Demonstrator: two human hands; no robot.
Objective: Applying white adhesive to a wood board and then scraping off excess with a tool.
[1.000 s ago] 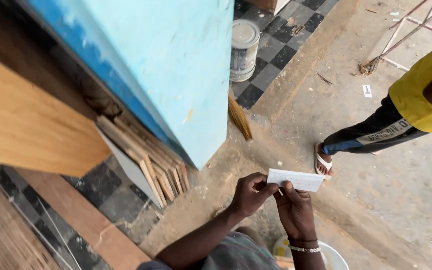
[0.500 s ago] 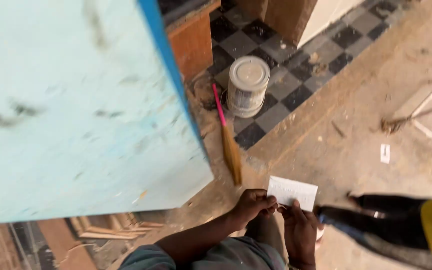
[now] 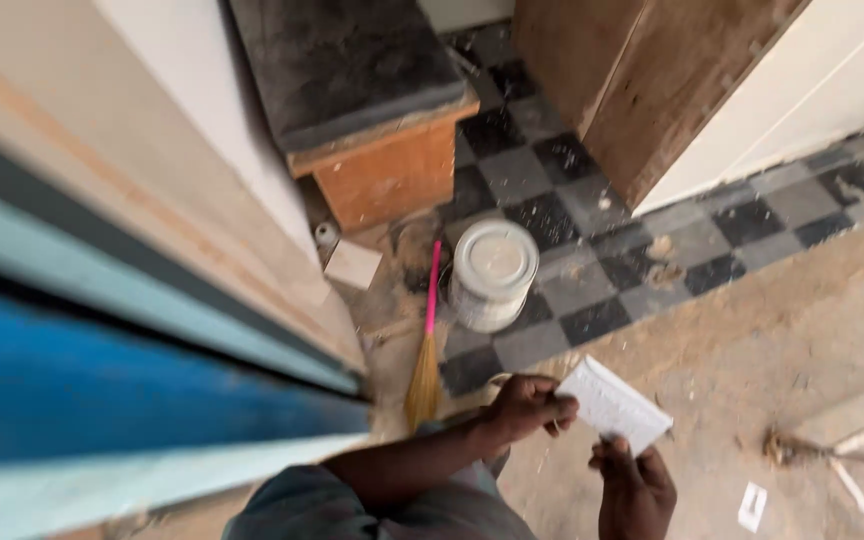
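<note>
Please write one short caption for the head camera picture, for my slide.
Both hands, left hand and right hand, hold a white paper above a dusty floor, near a white bucket and pink-handled broom.

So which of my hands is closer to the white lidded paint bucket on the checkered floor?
Left. The left hand grips the white paper sheet just below the white lidded paint bucket; the right hand holds the sheet's lower edge, farther down and to the right.

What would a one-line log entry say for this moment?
left hand: pinching white paper sheet | right hand: holding sheet's lower edge | nearby: white paint bucket, pink-handled broom | floor: checkered tiles
</note>
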